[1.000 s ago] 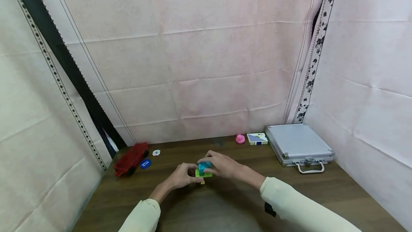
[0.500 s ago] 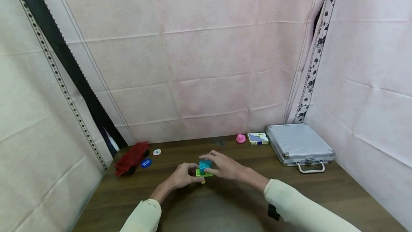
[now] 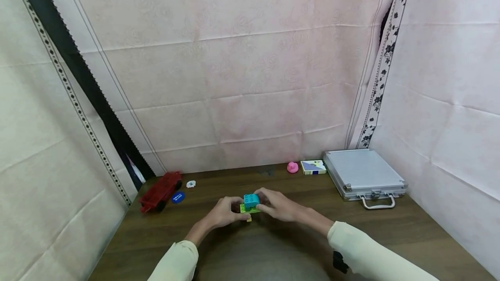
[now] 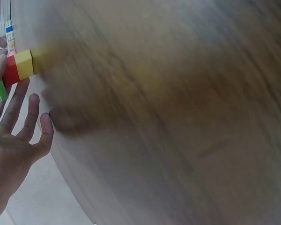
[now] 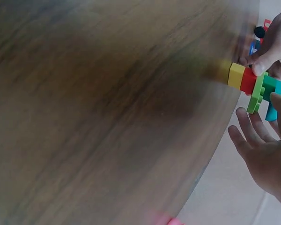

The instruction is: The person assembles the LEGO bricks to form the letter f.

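Note:
A small brick stack [image 3: 249, 208] stands on the wooden table [image 3: 390, 233] in the head view: a cyan brick [image 3: 251, 200] on top, a light green plate under it, yellow at the bottom. My left hand [image 3: 234, 210] holds the stack from its left side. My right hand [image 3: 264, 203] pinches the cyan brick from the right. The right wrist view shows the stack [image 5: 253, 86] sideways, yellow, red, green, then cyan, with a left fingertip on the red brick. In the left wrist view the yellow brick [image 4: 23, 64] and red brick show at the left edge, with my other fingers [image 4: 30, 117] spread.
At the back left lie a red toy trailer [image 3: 159, 192], a blue disc [image 3: 177, 197] and a small white token [image 3: 190, 184]. At the back right are a pink duck [image 3: 291, 168], a card box [image 3: 312, 167] and a shut aluminium case [image 3: 361, 177]. Fabric walls enclose the table.
My right hand has slid off the top of the cyan brick to its right side, so the brick's studs now show. The stack and my left hand have barely moved.

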Demonstrator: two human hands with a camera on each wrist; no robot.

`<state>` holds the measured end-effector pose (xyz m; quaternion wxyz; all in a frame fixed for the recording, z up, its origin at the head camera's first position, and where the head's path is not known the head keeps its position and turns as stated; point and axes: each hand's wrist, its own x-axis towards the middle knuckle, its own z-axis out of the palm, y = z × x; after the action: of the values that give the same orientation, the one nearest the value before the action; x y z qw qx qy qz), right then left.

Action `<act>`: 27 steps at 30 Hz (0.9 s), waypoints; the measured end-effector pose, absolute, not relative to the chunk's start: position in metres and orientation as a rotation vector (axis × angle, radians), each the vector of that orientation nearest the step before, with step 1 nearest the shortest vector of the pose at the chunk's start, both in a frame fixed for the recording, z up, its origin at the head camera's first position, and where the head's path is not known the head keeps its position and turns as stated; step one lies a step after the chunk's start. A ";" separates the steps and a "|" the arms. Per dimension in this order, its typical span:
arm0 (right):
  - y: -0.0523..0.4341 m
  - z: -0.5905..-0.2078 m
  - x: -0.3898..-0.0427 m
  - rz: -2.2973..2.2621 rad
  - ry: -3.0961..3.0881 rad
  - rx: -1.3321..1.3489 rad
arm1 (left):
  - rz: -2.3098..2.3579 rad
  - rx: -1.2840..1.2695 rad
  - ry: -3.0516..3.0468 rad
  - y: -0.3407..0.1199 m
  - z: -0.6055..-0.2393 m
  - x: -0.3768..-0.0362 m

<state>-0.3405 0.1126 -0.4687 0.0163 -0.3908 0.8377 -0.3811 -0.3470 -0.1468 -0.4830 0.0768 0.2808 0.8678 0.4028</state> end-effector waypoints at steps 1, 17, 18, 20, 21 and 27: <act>0.114 -0.469 -0.341 -1.196 2.604 -1.204 | 1.205 0.838 2.605 -0.145 -0.483 -0.347; 0.134 -0.473 -0.348 -1.258 2.697 -0.938 | 1.281 0.840 2.656 -0.116 -0.482 -0.344; 0.135 -0.473 -0.349 -1.275 2.681 -0.927 | 1.293 0.839 2.654 -0.114 -0.482 -0.344; 0.137 -0.474 -0.350 -1.328 2.637 -0.917 | 1.302 0.828 2.661 -0.112 -0.482 -0.344; 0.138 -0.475 -0.350 -1.361 2.611 -0.918 | 1.300 0.821 2.668 -0.110 -0.482 -0.344; 0.143 -0.480 -0.352 -1.454 2.544 -0.916 | 1.308 0.828 2.691 -0.106 -0.485 -0.345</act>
<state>-0.3522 0.1434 -0.4795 0.0360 -0.2983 0.8281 -0.4733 -0.3447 -0.1063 -0.4846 0.0187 0.2666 0.8667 0.4212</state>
